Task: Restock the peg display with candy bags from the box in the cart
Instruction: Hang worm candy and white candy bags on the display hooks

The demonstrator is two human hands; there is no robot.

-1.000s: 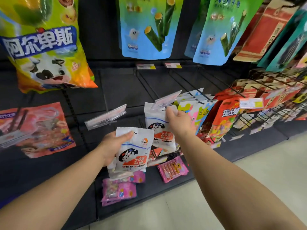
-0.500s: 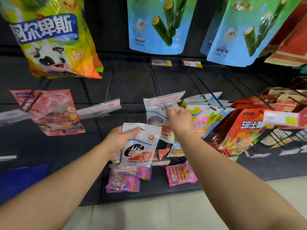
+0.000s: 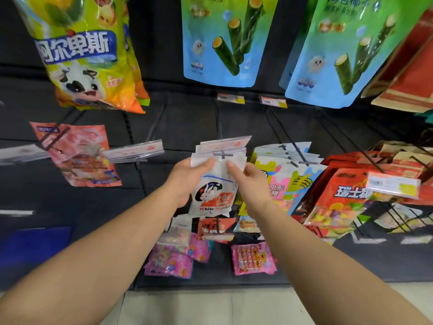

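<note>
At the peg (image 3: 223,155) | one White Rabbit bag (image 3: 214,195) | left hand (image 3: 187,175), right hand (image 3: 248,178) both pinching it

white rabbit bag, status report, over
Left hand and right hand both grip white rabbit bag at peg. Not clearly hooked. Price tag just above.

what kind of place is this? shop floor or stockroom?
Most likely a shop floor, in a snack aisle: a dark peg display hung with retail bags such as the seaweed roll bag, and price tags clipped to the pegs. Both hands hold a White Rabbit candy bag.
</note>
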